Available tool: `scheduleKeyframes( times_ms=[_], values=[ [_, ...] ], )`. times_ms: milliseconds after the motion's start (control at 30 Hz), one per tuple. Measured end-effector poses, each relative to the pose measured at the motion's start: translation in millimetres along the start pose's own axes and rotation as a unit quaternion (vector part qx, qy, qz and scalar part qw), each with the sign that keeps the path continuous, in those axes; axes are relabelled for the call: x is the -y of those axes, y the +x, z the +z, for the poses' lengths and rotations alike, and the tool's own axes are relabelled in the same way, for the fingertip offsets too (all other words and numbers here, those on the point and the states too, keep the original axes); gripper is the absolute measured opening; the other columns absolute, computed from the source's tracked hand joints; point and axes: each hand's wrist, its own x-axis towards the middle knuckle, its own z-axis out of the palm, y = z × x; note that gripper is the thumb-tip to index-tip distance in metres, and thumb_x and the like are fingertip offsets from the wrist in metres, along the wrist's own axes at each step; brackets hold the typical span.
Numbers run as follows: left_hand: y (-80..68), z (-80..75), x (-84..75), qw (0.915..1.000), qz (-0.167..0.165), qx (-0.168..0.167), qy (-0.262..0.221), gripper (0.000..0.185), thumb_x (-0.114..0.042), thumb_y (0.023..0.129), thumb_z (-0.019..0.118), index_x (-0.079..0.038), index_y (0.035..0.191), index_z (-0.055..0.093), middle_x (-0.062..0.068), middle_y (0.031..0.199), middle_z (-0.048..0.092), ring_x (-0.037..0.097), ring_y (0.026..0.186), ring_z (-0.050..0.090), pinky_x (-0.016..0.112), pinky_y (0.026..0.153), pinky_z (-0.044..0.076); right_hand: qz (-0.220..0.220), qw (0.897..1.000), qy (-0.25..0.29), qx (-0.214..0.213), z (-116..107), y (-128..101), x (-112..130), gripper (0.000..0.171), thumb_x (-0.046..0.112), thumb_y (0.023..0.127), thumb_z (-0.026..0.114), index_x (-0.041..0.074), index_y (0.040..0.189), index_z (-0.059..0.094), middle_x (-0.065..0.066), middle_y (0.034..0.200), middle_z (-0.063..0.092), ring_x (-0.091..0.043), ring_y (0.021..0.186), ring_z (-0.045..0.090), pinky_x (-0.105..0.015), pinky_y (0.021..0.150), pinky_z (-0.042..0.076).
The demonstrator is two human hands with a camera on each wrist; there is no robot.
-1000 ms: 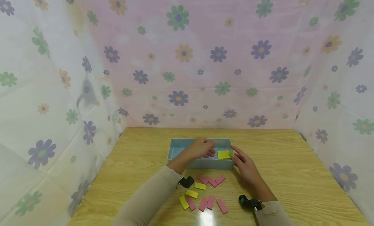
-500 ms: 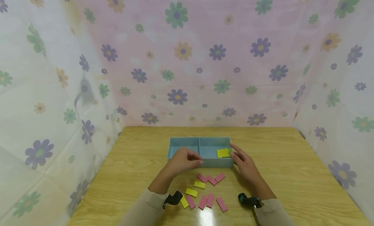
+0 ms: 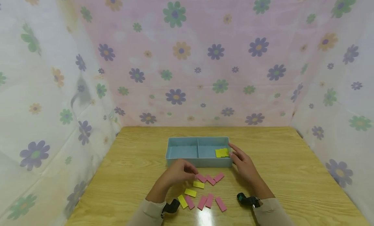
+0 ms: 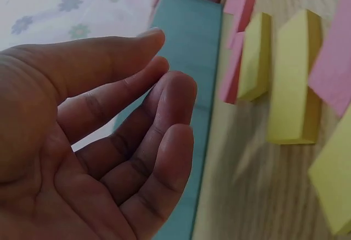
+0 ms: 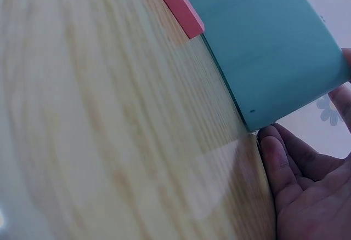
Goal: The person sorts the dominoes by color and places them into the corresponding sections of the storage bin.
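Note:
My left hand [image 3: 178,173] hovers just in front of a blue two-compartment box [image 3: 198,162], its fingers loosely bent and nothing between them. Its fingertips are close to a pink block [image 3: 200,178] and a yellow block [image 3: 198,185] on the table. In the left wrist view a gap shows between thumb and fingers. My right hand [image 3: 245,166] holds the box's right end, thumb and index finger at the rim. Seen from the right wrist, the other fingers [image 5: 277,160] curl against the bottom corner. Several yellow blocks [image 3: 222,153] lie in the right compartment; the left one shows a bare floor.
Several pink and yellow blocks lie loose before the box, among them a yellow block [image 3: 190,192], a yellow block [image 3: 182,201] and a pink block [image 3: 220,204]. The wooden table [image 3: 131,174] is enclosed by flowered cloth [image 3: 187,57] at the back and both sides.
My left hand has come out from over the box's right compartment, back toward me and down to the loose blocks. My right hand has stayed at the box's end.

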Motion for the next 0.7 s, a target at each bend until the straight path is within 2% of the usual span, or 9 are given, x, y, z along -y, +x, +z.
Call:
scheduleKeyframes(
  times_ms=[300,533,700],
  values=[
    [-0.9,5.0,5.3,0.9993,-0.021,0.014,-0.029,0.012,-0.01,0.088,0.083,-0.006,0.099,0.081,-0.001,0.09,0.077,0.013,0.08,0.069,0.028,0.069,0.058,0.005,1.0,-0.007,0.001,-0.9,-0.3,0.5,0.056,0.048,0.108,0.05,0.034,0.16,0.039,-0.022,0.159,0.045,-0.039,0.144,0.047,-0.059,0.112,0.045],
    [-3.0,6.4,8.6,0.9991,-0.034,0.022,-0.01,0.01,-0.008,0.085,0.085,-0.011,0.093,0.082,-0.004,0.086,0.077,0.01,0.078,0.069,0.026,0.069,0.057,0.014,1.0,-0.023,0.0,-0.4,-2.0,1.2,0.057,0.053,0.107,0.05,0.036,0.16,0.038,-0.021,0.157,0.047,-0.038,0.143,0.048,-0.058,0.113,0.045],
    [-2.6,7.6,7.8,0.9991,-0.028,0.032,0.008,0.01,-0.005,0.084,0.085,-0.01,0.092,0.082,-0.003,0.086,0.077,0.011,0.078,0.068,0.026,0.071,0.057,0.012,1.0,-0.026,0.001,-1.1,-1.1,1.8,0.059,0.053,0.107,0.049,0.034,0.161,0.037,-0.02,0.157,0.048,-0.038,0.143,0.049,-0.058,0.113,0.045]
  ],
)
